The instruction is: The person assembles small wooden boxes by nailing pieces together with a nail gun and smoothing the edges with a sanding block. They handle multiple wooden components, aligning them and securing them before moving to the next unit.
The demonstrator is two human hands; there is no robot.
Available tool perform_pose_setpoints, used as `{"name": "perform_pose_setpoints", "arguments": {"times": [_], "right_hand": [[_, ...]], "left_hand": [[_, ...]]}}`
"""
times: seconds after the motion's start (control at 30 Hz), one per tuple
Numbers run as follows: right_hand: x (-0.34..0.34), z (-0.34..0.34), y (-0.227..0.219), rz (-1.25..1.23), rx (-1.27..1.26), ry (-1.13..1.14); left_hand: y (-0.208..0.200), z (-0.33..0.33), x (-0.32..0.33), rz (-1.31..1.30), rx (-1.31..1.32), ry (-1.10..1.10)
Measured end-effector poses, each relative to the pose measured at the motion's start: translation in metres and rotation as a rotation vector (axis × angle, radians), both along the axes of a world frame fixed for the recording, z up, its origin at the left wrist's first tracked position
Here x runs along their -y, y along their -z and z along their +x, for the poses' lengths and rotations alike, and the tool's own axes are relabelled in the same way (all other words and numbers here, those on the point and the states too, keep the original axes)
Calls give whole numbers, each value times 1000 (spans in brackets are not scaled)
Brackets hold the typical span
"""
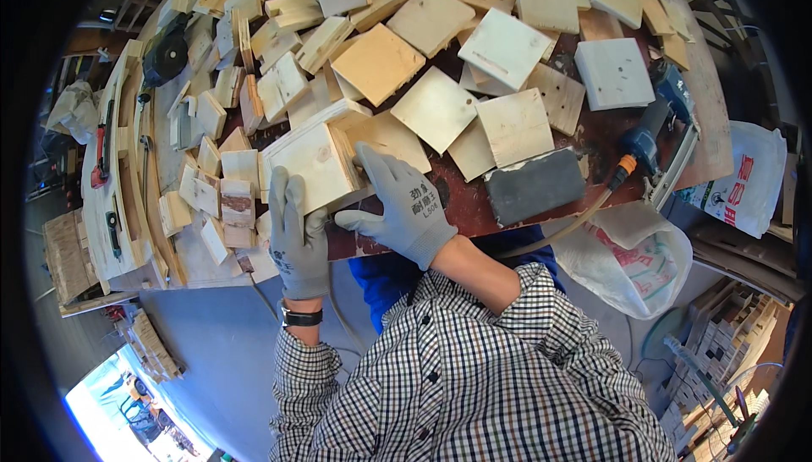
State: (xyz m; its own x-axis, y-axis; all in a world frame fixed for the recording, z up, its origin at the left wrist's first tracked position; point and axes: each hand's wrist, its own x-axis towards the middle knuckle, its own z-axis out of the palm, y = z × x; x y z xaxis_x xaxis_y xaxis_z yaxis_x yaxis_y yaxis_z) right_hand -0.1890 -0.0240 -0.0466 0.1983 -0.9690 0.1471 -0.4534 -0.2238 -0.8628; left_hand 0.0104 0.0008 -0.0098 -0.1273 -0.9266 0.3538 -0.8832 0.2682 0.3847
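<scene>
Both of my hands wear grey work gloves and are at the table's near edge. Between them a pale square wooden block is tilted up, its layered edge showing at the top right. My left hand grips the block's lower left side, fingers pointing up along it. At the block's right edge, my right hand has its fingers along the side and its thumb near the lower corner. The undersides of the fingers are hidden. Just beyond the right fingers lies another pale wood piece.
Many square wood blocks cover the dark red tabletop. A dark grey rectangular pad lies right of my hands. Farther right is a blue power tool with an orange hose fitting. A white plastic bag hangs by the edge.
</scene>
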Motion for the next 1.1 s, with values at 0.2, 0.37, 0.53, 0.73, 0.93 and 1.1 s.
{"name": "perform_pose_setpoints", "arguments": {"times": [0.2, 0.37, 0.53, 0.73, 0.93, 1.1], "right_hand": [[5, 0, -10, 32, 1, -14], [16, -2, -29, -23, -92, -109], [16, 5, -40, 18, -97, -76], [11, 12, -26, -49, -134, -55], [20, -4, -32, -22, -116, -212], [37, -44, -9, 282, 365, -178]], "left_hand": [[-4, 2, -7, 76, 49, -44], [-8, 3, -7, 113, 99, -64], [-14, 0, -10, 196, 140, -79], [-14, -4, -13, 283, 57, -117], [-4, 2, -11, 132, 81, -97], [-15, 2, -4, 146, 75, -88]]}}
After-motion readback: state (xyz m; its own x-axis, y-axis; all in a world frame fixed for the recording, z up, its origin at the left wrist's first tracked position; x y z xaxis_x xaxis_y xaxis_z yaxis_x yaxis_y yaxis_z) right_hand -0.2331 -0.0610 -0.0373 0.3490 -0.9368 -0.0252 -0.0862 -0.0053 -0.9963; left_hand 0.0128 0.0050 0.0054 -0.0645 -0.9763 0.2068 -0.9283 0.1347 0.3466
